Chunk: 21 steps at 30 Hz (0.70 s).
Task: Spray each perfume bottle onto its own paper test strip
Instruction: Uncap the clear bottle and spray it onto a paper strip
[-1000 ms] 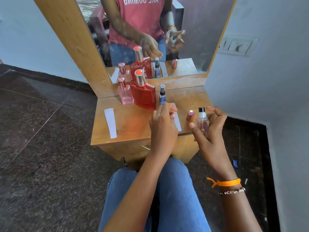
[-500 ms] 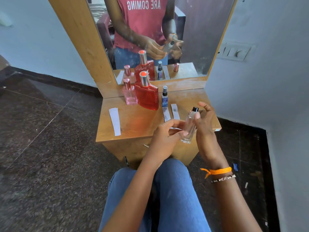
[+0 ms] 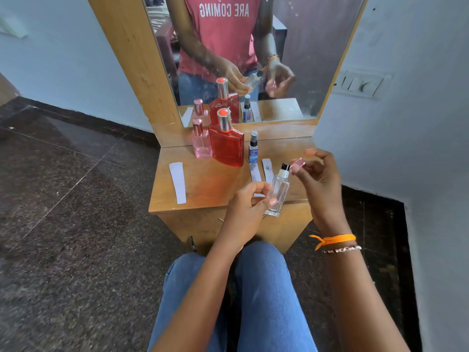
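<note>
clear bottle [image 3: 278, 191] is off the table, held tilted over the front edge, black spray head up and toward the right, base low. left hand [image 3: 247, 205] grips it low on the body, thumb and fingers curled round the glass. right hand [image 3: 318, 174] is just beside the spray head, fingers pinching a small pink cap [image 3: 297, 163]; cap looks apart from the nozzle, gap is small.

paper strips: two short ones lie side by side behind the held bottle, left one [image 3: 255, 172] partly hidden by the left hand's fingers, right one [image 3: 267, 168] just beside it. a third, longer strip [image 3: 178, 182] lies well apart near the table's left side.

at the back of the wooden table [image 3: 210, 184]: small blue spray bottle [image 3: 253, 151] upright just behind the two strips, big red bottle [image 3: 227, 142] with a silver cap to its left, pink bottle [image 3: 201, 141] touching or nearly touching the red one's left side; cannot tell which.

mirror [image 3: 291, 59] behind shows the same bottles and both hands. orange thread band [image 3: 335, 239] and a bead bracelet on the right wrist. jeans-clad knees [image 3: 253, 288] at the bottom, dark stone floor [image 3: 76, 224] around.
</note>
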Tool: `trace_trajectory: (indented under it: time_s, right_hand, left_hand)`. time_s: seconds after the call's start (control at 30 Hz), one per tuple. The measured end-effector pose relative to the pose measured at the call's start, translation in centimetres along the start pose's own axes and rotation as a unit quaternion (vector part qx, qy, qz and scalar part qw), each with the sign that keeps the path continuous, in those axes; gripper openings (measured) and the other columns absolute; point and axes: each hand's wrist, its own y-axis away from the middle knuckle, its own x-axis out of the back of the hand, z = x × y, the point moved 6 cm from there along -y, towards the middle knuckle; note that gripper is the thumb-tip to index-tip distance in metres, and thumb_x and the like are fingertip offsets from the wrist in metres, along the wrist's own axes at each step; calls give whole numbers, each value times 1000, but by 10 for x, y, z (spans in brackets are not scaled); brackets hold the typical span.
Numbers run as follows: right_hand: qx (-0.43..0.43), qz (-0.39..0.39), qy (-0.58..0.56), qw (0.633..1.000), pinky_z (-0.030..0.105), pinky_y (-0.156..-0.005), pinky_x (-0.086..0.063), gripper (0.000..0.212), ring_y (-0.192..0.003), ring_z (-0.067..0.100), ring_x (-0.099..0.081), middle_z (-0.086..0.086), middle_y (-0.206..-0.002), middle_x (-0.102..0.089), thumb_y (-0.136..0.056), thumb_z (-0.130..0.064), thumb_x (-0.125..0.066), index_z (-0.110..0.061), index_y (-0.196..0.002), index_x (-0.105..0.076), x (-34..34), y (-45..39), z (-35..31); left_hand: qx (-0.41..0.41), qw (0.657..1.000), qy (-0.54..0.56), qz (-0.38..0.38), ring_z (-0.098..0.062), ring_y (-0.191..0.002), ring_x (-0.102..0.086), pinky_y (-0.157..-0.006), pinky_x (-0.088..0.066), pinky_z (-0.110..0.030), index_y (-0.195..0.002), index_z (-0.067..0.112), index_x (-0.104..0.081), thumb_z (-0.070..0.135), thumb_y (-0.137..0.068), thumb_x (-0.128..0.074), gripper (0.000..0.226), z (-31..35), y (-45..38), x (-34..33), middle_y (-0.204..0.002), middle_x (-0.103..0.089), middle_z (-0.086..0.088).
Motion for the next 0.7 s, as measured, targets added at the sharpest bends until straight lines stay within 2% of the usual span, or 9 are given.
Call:
trace_trajectory:
  time_s: [0.03,0.1,0.2,0.27,0.33,0.4,0.53,0.6,0.7]
  right_hand:
    - [6,1,-80,997,24,-85,-50,29,-92,18,-65,9,-93,-68,-84,-2,-65,-17,-105,-52,0,2,-7]
    - [29,-20,-128,991,25,-84,-51,25,-94,21,-66,14,-95,-68,-84,-5,-66,-13,-104,-53,-4,5,-21]
    - [12,-41,-83,996,24,-82,-52,22,-90,17,-67,14,-97,-68,-85,0,-65,-9,-102,-56,-14,8,-24]
    - [2,-45,-58,997,24,-83,-52,19,-93,16,-67,13,-100,-68,-86,-1,-64,-8,-102,-57,-18,11,-22]
    - [1,-53,-54,997,24,-85,-52,18,-97,16,-67,13,-102,-68,-87,-3,-62,-5,-105,-58,-18,14,-20]
    - [0,-70,-60,996,25,-86,-53,17,-100,17,-68,15,-105,-68,-88,-4,-61,-4,-105,-59,-16,15,-20]
    - [10,-110,-55,992,25,-85,-53,10,-103,19,-68,16,-108,-68,-89,2,-58,-3,-98,-59,-12,15,-23]
    - [5,-110,-68,992,24,-82,-53,11,-101,19,-68,10,-102,-71,-84,1,-63,-8,-90,-62,-10,14,-27]
    - [23,-86,-49,995,22,-76,-53,17,-88,11,-69,-6,-82,-73,-72,-11,-76,-23,-76,-64,-6,11,-36]
  left_hand:
    - [-2,1000,-6,0,-2,-92,-62,-76,-49,-16,-108,19,-63,16,-86,-65,23,0,-1,1,-102,-65,14]
    - [-6,1000,-9,-3,-2,-93,-62,-75,-49,-14,-109,19,-63,15,-86,-64,23,1,-1,0,-104,-65,12]
    - [-4,1000,-8,-5,-5,-94,-62,-79,-51,-19,-109,18,-63,14,-86,-63,22,1,1,-3,-104,-65,11]
    - [0,1000,-8,-6,-9,-98,-62,-85,-52,-28,-109,17,-63,13,-87,-62,23,-1,2,-4,-106,-66,8]
    - [9,1000,3,-9,-11,-101,-62,-88,-52,-31,-109,18,-63,12,-87,-61,22,-3,3,-4,-107,-65,8]
    - [16,1000,15,-15,-12,-102,-62,-87,-52,-28,-109,19,-62,12,-88,-60,22,-4,4,-4,-109,-65,7]
    - [16,999,28,-18,-9,-95,-64,-73,-49,-11,-103,27,-63,14,-89,-60,19,-1,4,-1,-107,-65,10]
    - [0,1000,14,-10,-4,-92,-63,-72,-49,-10,-102,27,-62,12,-88,-60,21,3,4,1,-103,-64,15]
    - [-25,1000,-6,-3,-3,-95,-62,-80,-51,-18,-101,31,-60,11,-88,-61,24,9,5,0,-103,-60,19]
